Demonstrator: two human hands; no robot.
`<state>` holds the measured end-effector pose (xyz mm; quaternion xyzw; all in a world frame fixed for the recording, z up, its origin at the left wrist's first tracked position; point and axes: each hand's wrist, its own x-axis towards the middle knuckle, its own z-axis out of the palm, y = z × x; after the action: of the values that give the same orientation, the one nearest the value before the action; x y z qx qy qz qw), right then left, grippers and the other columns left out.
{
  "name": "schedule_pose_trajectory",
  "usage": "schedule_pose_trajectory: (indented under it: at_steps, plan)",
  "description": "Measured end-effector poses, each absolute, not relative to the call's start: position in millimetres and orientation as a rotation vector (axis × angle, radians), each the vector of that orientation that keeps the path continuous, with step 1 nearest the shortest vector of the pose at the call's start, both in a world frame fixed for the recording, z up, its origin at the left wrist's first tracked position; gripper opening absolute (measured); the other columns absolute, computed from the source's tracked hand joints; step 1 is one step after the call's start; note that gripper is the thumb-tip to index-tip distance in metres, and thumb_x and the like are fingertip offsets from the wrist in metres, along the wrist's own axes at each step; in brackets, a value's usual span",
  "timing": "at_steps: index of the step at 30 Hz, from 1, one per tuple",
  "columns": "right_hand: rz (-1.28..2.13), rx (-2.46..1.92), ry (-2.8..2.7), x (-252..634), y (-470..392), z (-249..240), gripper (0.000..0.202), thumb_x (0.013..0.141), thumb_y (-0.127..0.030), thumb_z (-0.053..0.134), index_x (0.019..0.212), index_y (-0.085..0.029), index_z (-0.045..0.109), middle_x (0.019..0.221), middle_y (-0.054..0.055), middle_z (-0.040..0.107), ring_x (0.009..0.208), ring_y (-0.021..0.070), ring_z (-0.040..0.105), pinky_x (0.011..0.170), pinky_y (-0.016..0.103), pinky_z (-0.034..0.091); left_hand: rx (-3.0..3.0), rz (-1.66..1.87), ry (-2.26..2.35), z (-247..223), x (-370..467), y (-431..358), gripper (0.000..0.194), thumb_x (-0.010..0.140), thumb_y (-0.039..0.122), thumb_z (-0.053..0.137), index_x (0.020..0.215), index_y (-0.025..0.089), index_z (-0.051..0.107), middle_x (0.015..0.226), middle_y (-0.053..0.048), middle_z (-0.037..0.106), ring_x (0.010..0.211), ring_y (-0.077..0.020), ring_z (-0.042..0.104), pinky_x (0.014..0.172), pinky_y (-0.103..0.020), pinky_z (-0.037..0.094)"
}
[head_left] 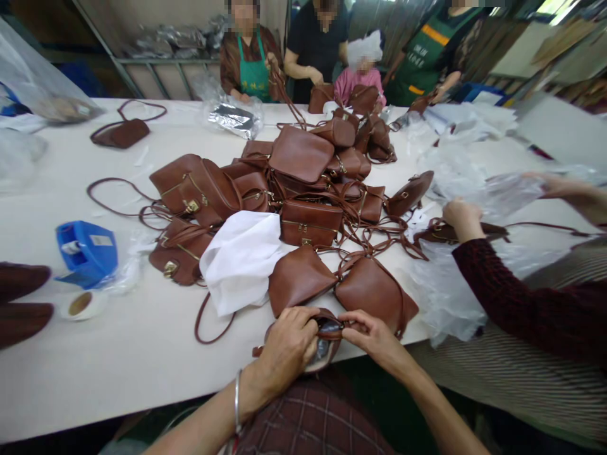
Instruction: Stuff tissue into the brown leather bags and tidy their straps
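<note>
At the near edge of the white table, a small brown bag (327, 354) stands with its mouth open, and grey lining or stuffing shows inside. My left hand (291, 341) is closed on the bag's left rim, a silver bangle on its wrist. The fingers of my right hand (372, 335) pinch the right end of the same rim. Just beyond, two brown leather bags, one on the left (301, 278) and one on the right (372, 294), lie with straps between them. White sheet material (244, 256) lies to their left.
A pile of brown bags (303, 155) fills the middle. A blue tape dispenser (90, 249) and a tape roll (80, 305) sit left. At right, a co-worker's hands handle clear plastic (502, 193) and a dark bag. Several people are across the table (156, 354).
</note>
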<state>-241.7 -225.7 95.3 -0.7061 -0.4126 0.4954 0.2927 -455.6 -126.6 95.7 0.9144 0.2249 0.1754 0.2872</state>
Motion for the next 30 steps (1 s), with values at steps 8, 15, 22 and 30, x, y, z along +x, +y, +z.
schedule_pose_trajectory:
  at_steps: [8,15,22,30]
  plan:
    - [0.671,-1.924,-1.513,-268.1,-220.3,119.6,0.020,0.086,-0.038,0.063,0.097,-0.022,0.064,0.096,0.007,0.065,0.077,0.0178,0.060,0.075,0.030,0.049,2.149,0.360,0.926,141.1,-521.4,-96.0,0.005,0.091,0.023,0.056,0.092,0.022,0.060,0.098,-0.002,0.065,0.094,-0.0173,0.060,0.085,-0.031,0.047]
    - [0.942,-1.777,-1.836,-288.6,-209.0,125.6,0.012,0.082,-0.029,0.068,0.092,-0.027,0.072,0.090,0.004,0.069,0.087,0.0208,0.063,0.078,0.029,0.049,2.327,0.109,1.007,124.2,-549.4,-122.0,0.011,0.087,0.031,0.064,0.090,0.021,0.062,0.085,-0.001,0.064,0.082,-0.0204,0.060,0.072,-0.029,0.045]
    - [1.110,-1.800,-1.911,-287.1,-198.1,138.1,0.007,0.075,-0.025,0.068,0.076,-0.029,0.075,0.081,0.002,0.070,0.079,0.0201,0.062,0.070,0.027,0.044,2.393,0.241,0.946,138.9,-527.3,-129.0,0.012,0.088,0.023,0.061,0.100,0.022,0.058,0.093,-0.002,0.063,0.087,-0.0195,0.060,0.074,-0.029,0.046]
    - [1.686,-1.648,-1.271,-261.1,-194.4,169.3,0.020,0.072,-0.038,0.073,0.078,-0.020,0.068,0.069,-0.002,0.064,0.065,0.0148,0.054,0.059,0.024,0.036,2.452,0.054,0.713,147.4,-481.5,-130.0,0.018,0.086,0.019,0.061,0.103,0.022,0.058,0.101,-0.003,0.063,0.087,-0.0193,0.062,0.071,-0.028,0.048]
